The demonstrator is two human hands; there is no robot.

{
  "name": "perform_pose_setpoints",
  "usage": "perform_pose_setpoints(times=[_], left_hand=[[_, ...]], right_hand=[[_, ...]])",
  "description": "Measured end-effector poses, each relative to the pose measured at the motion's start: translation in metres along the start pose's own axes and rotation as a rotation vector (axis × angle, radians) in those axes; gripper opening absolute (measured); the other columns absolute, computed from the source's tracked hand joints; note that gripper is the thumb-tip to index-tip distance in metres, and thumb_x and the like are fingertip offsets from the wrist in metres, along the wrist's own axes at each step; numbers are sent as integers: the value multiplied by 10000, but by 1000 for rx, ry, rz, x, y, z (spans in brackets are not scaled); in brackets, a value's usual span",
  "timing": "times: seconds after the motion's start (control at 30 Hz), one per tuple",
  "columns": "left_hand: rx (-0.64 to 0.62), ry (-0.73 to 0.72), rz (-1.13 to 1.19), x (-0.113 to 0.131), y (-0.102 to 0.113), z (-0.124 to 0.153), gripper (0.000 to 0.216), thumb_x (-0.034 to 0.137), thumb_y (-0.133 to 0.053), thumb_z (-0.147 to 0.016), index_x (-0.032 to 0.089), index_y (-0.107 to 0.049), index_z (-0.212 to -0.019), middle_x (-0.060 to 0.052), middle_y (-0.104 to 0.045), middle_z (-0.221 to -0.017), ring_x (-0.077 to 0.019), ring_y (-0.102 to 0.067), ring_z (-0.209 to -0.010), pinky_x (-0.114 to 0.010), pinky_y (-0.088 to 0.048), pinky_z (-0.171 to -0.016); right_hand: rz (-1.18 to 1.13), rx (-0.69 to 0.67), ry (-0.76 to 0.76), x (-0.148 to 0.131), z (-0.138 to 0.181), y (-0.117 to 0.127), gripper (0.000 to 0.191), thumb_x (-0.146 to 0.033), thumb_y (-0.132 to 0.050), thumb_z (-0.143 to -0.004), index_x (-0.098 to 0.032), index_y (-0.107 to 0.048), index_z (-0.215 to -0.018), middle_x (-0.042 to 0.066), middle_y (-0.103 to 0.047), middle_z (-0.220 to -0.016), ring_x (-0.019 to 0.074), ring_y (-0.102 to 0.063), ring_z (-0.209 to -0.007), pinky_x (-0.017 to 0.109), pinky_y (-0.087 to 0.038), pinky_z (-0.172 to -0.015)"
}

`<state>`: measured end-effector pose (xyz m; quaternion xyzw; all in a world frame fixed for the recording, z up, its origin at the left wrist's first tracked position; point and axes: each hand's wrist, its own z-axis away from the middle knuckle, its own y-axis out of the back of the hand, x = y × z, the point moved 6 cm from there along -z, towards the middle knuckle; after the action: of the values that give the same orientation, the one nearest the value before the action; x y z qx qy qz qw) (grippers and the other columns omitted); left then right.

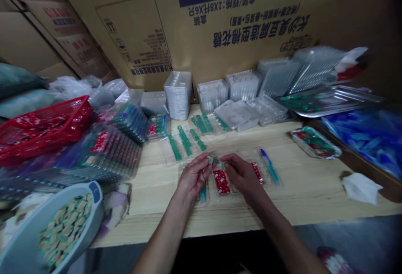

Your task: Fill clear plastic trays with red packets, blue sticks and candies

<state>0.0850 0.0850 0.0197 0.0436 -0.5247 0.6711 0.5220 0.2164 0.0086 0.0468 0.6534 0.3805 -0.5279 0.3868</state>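
Two bare hands are working just above the middle of the table. The left hand (pixel 194 177) is curled and grasping a small green piece (pixel 211 160) between its thumb and fingertips. The right hand (pixel 241 175) is reaching in from the other side, its fingertips (pixel 225 159) sitting against a green speck (pixel 222 165); whether it is gripping that speck or merely touching it, I cannot tell. The small green piece is lying between the hands, nearer the left, and it is too small to establish its long axis.

Directly beneath the hands, a red printed card (pixel 221 182) is lying on the wooden table (pixel 150 211), with a red strip (pixel 257 172) and a blue-and-green handle (pixel 270 166) to its right. Farther forward, green rows (pixel 185 140) are sitting in clear plastic sleeves. Clear plastic trays (pixel 178 94) are standing in stacks along a printed cardboard carton (pixel 245 22). On the left, a red basket (pixel 47 127) and a pale blue basin (pixel 94 202) are holding mixed items. On the right, a white cloth (pixel 361 188) is lying beside a box of blue pieces (pixel 367 140).
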Motion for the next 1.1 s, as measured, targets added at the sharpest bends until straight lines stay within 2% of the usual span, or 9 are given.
perform_pose_setpoints(times=[0.13, 0.23, 0.33, 0.53, 0.73, 0.87, 0.93, 1.0, 1.1], left_hand=[[-17, -138, -71, -2, -11, 5, 343, 99, -917, -561, 113, -760, -865, -55, -761, -815, -115, -706, -734, -190, -579, -731], [-46, -211, -155, -5, -17, 9, 416, 229, -974, -497, 124, -779, -849, -60, -771, -812, -114, -698, -726, -194, -564, -718], [-50, -224, -241, -7, -19, 11, 457, 313, -983, -479, 144, -795, -861, -68, -782, -830, -125, -697, -733, -211, -557, -711], [-30, -309, -418, -6, -19, 10, 423, 332, -945, -549, 156, -804, -908, -61, -777, -835, -131, -678, -727, -241, -544, -730], [-19, -367, -481, 18, -25, -7, 451, 345, -940, -522, 147, -788, -897, -32, -737, -750, -127, -656, -663, -243, -524, -696], [-150, -364, -710, 23, -60, -33, 368, 308, -899, -568, 152, -786, -882, -28, -721, -713, -145, -645, -634, -242, -496, -630], [-266, -387, -850, 12, -87, -49, 275, 235, -848, -618, 153, -781, -872, -22, -713, -709, -140, -630, -633, -236, -483, -622], [-360, -453, -1087, -4, -114, -65, 227, 157, -775, -673, 156, -774, -900, -21, -719, -741, -138, -629, -650, -236, -484, -642], [-405, -539, -1474, -28, -143, -90, 230, 82, -714, -690, 164, -770, -897, -18, -720, -745, -151, -635, -674, -248, -483, -672]], right_hand=[[102, -19, 84, 0, 0, -1, 178, -352, -524, -853, -208, -610, -911, 32, -662, -819, 197, -598, -730, 311, -443, -679], [190, 35, 93, 1, -2, 2, 155, -365, -501, -862, -222, -557, -840, 24, -633, -750, 193, -570, -662, 303, -410, -626], [298, 76, 128, -2, -2, 6, 136, -347, -470, -869, -236, -522, -813, 16, -609, -700, 194, -550, -636, 299, -382, -606], [466, 100, 206, -6, 1, 5, 92, -275, -429, -888, -239, -497, -837, 6, -577, -673, 198, -549, -613, 291, -337, -579], [467, 16, 199, 9, 18, 16, 152, -202, -425, -909, -215, -571, -871, 38, -659, -748, 201, -624, -690, 291, -432, -647], [569, 34, 194, 16, 36, 25, 289, -72, -420, -874, -151, -615, -1072, 101, -709, -936, 236, -679, -869, 330, -489, -797], [637, 31, 155, 20, 40, 26, 354, -11, -445, -826, -136, -619, -1107, 122, -707, -1008, 252, -675, -951, 344, -487, -857], [692, 1, 100, 24, 41, 25, 381, 24, -468, -794, -140, -633, -1096, 117, -702, -1004, 252, -671, -945, 336, -485, -851], [738, -41, 57, 26, 40, 24, 382, 41, -490, -780, -148, -647, -1073, 99, -694, -964, 239, -665, -897, 313, -478, -819]])
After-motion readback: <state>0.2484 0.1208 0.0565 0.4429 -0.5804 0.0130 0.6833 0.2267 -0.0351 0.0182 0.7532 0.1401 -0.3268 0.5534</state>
